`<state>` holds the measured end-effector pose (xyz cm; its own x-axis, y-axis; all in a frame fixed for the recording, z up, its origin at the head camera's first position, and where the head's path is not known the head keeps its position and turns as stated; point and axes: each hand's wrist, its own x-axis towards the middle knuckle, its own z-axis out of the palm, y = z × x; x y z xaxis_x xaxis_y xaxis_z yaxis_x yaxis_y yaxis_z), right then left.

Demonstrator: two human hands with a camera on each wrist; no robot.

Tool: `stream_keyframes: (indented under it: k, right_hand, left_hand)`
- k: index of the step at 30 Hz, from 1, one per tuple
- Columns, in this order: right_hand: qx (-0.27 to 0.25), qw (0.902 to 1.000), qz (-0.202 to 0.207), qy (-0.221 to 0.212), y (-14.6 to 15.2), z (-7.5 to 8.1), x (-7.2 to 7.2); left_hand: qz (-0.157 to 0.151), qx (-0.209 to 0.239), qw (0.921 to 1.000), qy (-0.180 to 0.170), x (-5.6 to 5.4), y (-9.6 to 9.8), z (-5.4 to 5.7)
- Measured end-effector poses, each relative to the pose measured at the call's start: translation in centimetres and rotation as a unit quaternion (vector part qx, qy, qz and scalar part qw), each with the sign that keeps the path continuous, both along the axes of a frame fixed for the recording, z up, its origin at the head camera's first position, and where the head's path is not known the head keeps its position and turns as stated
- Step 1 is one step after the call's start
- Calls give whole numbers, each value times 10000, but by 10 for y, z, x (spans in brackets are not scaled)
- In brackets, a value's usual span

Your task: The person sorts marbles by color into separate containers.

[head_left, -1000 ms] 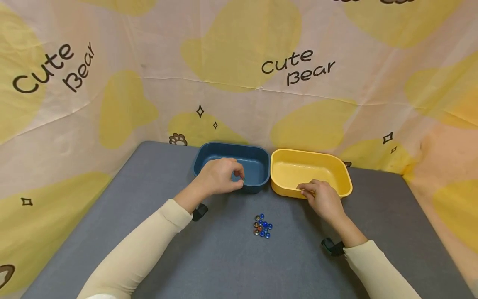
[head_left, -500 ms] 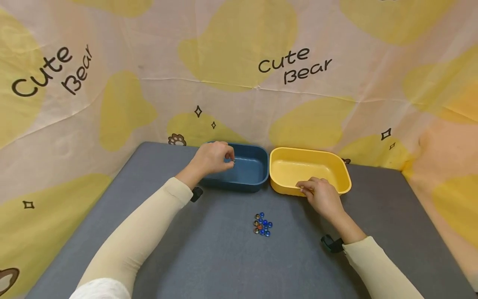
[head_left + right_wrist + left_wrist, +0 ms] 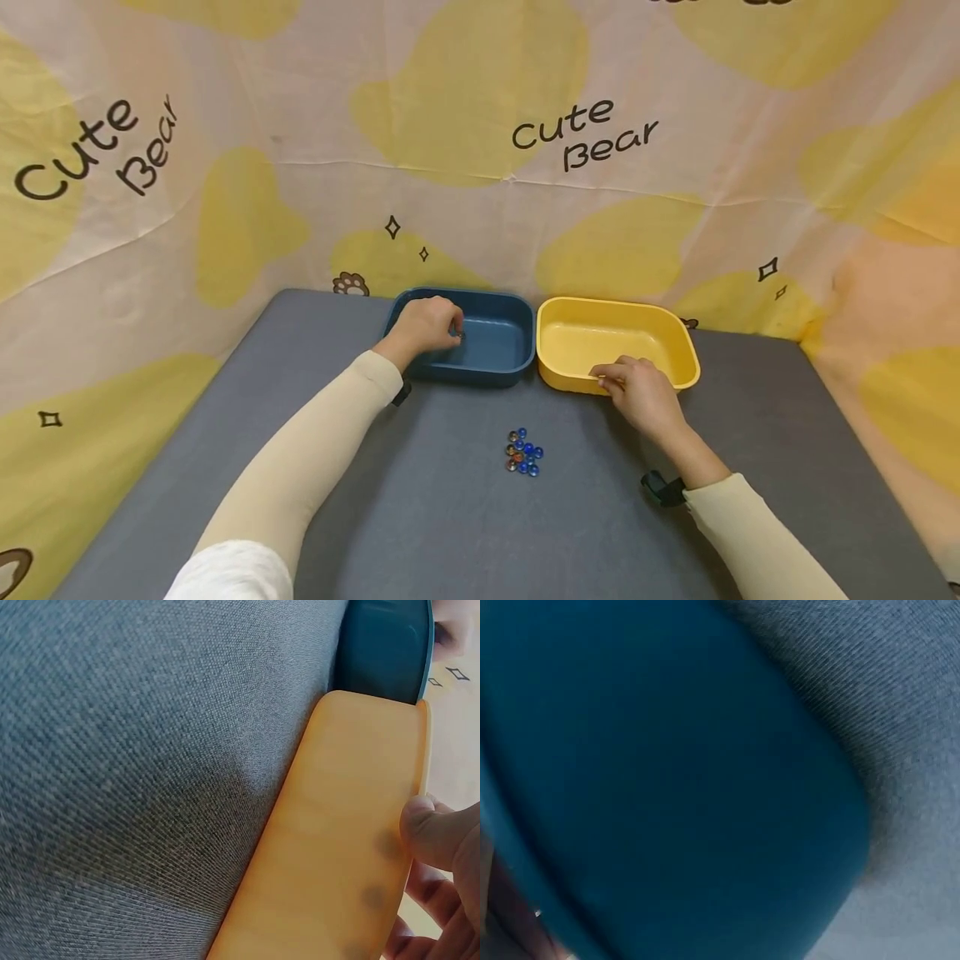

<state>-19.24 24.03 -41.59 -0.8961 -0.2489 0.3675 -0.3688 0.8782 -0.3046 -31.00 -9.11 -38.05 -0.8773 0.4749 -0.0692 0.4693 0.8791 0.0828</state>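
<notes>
My left hand (image 3: 426, 323) is over the left part of a dark blue plastic tub (image 3: 498, 333), its thumb and forefinger pinching a small marble (image 3: 461, 336) whose colour is hard to make out. In the left wrist view the tub's outer wall (image 3: 682, 780) hides most of that hand. At the front rim of a yellow tub (image 3: 577, 333), my right hand (image 3: 643, 398) grips the edge. The right wrist view shows its thumb (image 3: 424, 825) against the outer wall and the other fingers on the far side of the rim. Several blue and amber marbles (image 3: 528, 448) lie clustered on the table.
Both tubs stand side by side near the back of the grey cloth-covered table (image 3: 450, 517). Behind them hangs a yellow-patterned cloth backdrop (image 3: 465, 125). A dark strap (image 3: 663, 489) is on the right wrist.
My left hand, with the marble, has moved left and back from the blue tub's front rim to over its inside. The right hand keeps its grip on the yellow tub's rim.
</notes>
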Motion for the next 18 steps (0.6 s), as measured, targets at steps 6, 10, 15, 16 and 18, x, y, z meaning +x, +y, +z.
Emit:
stream_keyframes:
  k: [6,10,15,16,18]
  right_hand:
    - [8,10000,-29,6,0,-2,-2]
    - [-14,10000,-25,-19,-1,-2,-2]
    - [-2,10000,-58,-52,0,-3,-3]
    - [1,10000,-63,-55,0,-3,-3]
    - [5,10000,-69,-65,1,-4,-3]
  left_hand:
    - [47,-137,9998,-127,-7,1,-13]
    - [70,-152,9996,-237,-9,2,-17]
    - [99,-113,9993,-349,-12,4,-21]
    - [102,-107,9992,-365,-12,4,-22]
    - [118,-108,9992,-371,-14,5,-24]
